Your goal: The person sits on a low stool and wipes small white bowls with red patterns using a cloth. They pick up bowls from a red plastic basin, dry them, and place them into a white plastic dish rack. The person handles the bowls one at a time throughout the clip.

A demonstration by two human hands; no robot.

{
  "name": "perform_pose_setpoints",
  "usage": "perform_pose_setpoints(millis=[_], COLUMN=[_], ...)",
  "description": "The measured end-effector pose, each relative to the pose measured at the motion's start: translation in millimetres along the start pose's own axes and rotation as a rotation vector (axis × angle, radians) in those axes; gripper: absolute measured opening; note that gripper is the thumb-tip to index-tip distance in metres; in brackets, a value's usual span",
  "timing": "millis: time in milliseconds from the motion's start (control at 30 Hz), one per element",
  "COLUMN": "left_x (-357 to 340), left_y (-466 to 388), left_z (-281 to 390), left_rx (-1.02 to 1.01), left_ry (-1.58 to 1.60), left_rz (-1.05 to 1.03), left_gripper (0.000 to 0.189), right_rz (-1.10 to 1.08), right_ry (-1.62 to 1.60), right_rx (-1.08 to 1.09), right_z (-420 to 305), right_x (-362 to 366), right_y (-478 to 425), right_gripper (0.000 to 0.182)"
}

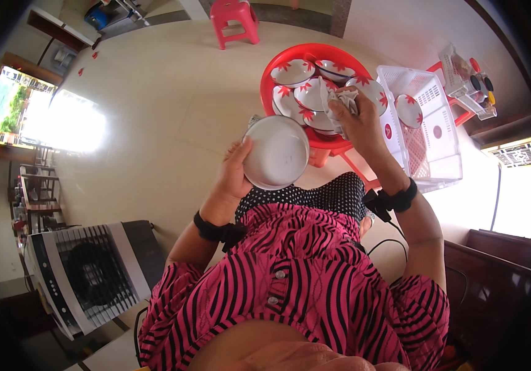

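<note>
My left hand (236, 168) grips the rim of a white enamel bowl (276, 153), tilted so that one plain round face shows; a few dark marks are on it. In my right hand (360, 118) is a bunched white cloth (338, 107), apart from that bowl and above a round red plastic basin (268, 74). Inside the basin lie several white bowls with red leaf patterns and dark rims, such as one bowl (292, 73) at the upper left. To the right, a similar patterned bowl (408, 111) rests in a white plastic crate (441, 155).
The basin is on a red plastic stool (356, 164). Another stool (234, 21) stands on the floor beyond. Jars and a basket (465, 86) are at the far right, beyond the crate. An air cooler (94, 273) stands at the lower left; a cable (388, 241) runs beside my right arm.
</note>
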State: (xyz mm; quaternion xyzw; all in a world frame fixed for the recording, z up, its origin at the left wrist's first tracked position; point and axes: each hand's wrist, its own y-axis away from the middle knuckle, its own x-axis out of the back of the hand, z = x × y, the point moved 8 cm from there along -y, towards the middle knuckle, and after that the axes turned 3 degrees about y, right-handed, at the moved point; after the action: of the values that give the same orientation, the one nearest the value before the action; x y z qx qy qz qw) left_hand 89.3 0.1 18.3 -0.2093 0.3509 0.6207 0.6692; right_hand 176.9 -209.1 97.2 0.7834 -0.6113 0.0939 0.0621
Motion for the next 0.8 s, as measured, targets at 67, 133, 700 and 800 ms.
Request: perform_pose_setpoints(millis=[67,133,700,800], left_x=[1,-2,26,22], left_y=[3,1,8,4], left_z=[-5,-14,-28,-30], left_rx=[-0.05,-0.02,-0.211,0.012], left_ry=[-0.085,-0.026,-0.364,-0.18], left_rz=[0.15,0.124,0.375,0.445], left_gripper=[0.035,0.034,0.062,0.056], right_rz=[0.017,-0.149,-0.258,-0.222], right_ry=[0.086,0.249,0.625,0.566], right_rx=[0.22,0.611,0.784,0.762], right_z=[-10,-57,-51,-51], right_x=[-11,-48,-99,-90], right_y=[5,26,60,55], right_gripper=[0.021,0.032,0.03,0.029])
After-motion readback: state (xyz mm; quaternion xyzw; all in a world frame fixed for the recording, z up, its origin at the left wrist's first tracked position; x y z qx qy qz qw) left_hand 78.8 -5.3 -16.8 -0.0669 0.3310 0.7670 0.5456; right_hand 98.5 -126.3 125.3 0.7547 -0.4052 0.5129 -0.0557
